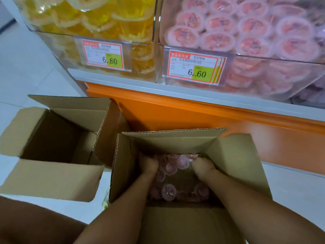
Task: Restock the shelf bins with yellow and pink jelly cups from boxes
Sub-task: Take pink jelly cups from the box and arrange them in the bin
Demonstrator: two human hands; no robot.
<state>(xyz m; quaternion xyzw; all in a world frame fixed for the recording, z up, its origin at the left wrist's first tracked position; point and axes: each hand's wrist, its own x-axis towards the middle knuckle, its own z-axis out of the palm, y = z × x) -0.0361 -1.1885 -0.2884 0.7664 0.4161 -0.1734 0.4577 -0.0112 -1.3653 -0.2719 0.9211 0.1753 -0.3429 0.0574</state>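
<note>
Both hands are sunk in the right box [233, 155], the left hand [149, 164] close to its left wall and the right hand [204, 167] nearer the middle. Pink cups [168, 190] are seen between and below them on the box bottom. The fingers are curled downward and their tips are hidden among the cups, so what is gripped cannot be told. The box's flaps are stood open, the far one near the orange panel [175, 113]. The left box [52, 178] is set just beside, flaps spread. Above, the yellow bin [154, 32] and pink bin [263, 81] are heaped.
</note>
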